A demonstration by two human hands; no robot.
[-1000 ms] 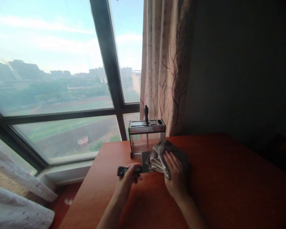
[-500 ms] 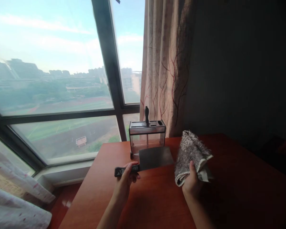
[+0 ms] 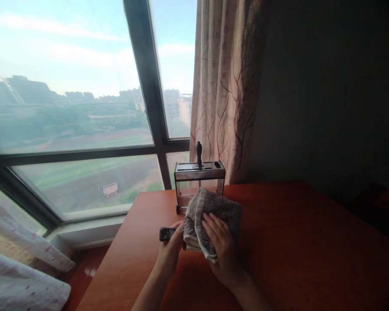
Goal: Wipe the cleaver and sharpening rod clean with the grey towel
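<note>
Left hand (image 3: pixel 171 246) grips the likely rigid black handle (image 3: pixel 166 234); hold there. Right hand (image 3: pixel 221 244) rests extended fingers on soft, likely light cloth (image 3: pixel 222 204); pinch cannot be confirmed.

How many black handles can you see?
2. One black handle is in the left hand; the other handle sticks up from the slotted holder. The cloth under the right hand could hide more.

One left hand (image 3: pixel 170 246) grips one black handle (image 3: pixel 167 234); one right hand (image 3: pixel 221 239) holds one folded cloth (image 3: pixel 194 220). Beyond this two-handed grip stands one clear-sided holder (image 3: pixel 200 174) with one upright handle (image 3: pixel 199 153); behind that hangs one patterned curtain (image 3: pixel 225 86).
</note>
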